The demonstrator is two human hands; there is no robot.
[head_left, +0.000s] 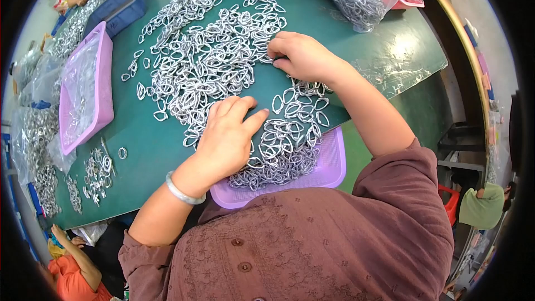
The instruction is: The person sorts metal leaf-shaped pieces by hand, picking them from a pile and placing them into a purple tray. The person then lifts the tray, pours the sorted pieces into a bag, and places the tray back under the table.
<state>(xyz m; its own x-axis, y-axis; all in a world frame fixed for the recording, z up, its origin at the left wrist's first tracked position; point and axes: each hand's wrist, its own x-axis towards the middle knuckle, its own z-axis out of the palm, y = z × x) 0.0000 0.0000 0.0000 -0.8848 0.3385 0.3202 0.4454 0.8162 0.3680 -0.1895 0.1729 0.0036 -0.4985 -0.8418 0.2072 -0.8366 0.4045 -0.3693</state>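
A broad heap of silver, pointed-oval metal rings [195,61] lies on the green table. My left hand [225,131] rests palm down at the heap's near edge, its fingers apart and touching rings. At the right side of the heap, my right hand [304,58] has its thumb and fingers curled together; whatever is between the fingertips is hidden. A looser group of rings [301,106] lies between my hands and runs down to the table's edge. Just below that edge, against my body, a purple plastic basket [334,161] holds many more rings.
To the left stand a pink-purple tray [105,97] with clear plastic bags and a dark blue bin [125,8]. Small metal parts [99,173] lie near it. A clear bag of rings [356,3] sits at the far right. Other people work at the left.
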